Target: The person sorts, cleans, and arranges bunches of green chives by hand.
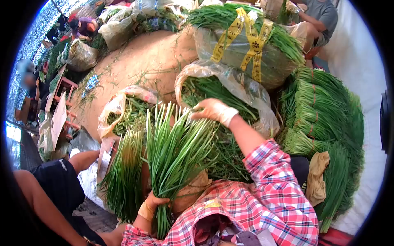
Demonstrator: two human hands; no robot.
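Observation:
Low in front of me, my left hand (152,207) is wrapped round the leafy end of a bunch of garlic chives (172,151). The bunch fans out upward, its pale stem ends at the top. At the upper right of those ends is my right hand (214,111), in a light glove, fingers bent in a pinch on the outer stems. Another pile of chives (123,176) lies just left of the bunch. Below my right arm spread loose green trimmings (230,158), and behind it is an open plastic bag (262,104) with greens inside.
Tied chive bundles (316,110) are stacked at my right, with a brown glove (318,176) beside them. A large bag with yellow tape (256,53) stands ahead. Another person's leg (53,213) is close on the left. A person in grey (320,18) sits at upper right.

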